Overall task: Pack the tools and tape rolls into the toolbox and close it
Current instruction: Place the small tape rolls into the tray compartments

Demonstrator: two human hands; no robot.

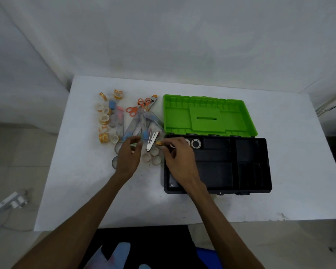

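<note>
Toolbox lies open on the white table, its green lid flat behind the black tray, two tape rolls in its far-left compartment. Just left of the toolbox, the right hand pinches a small orange roll; the left hand hovers beside it with curled fingers, its grip unclear

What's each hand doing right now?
Left hand: pinching a small item, too blurred to identify.
Right hand: pinching a tape roll.
</note>
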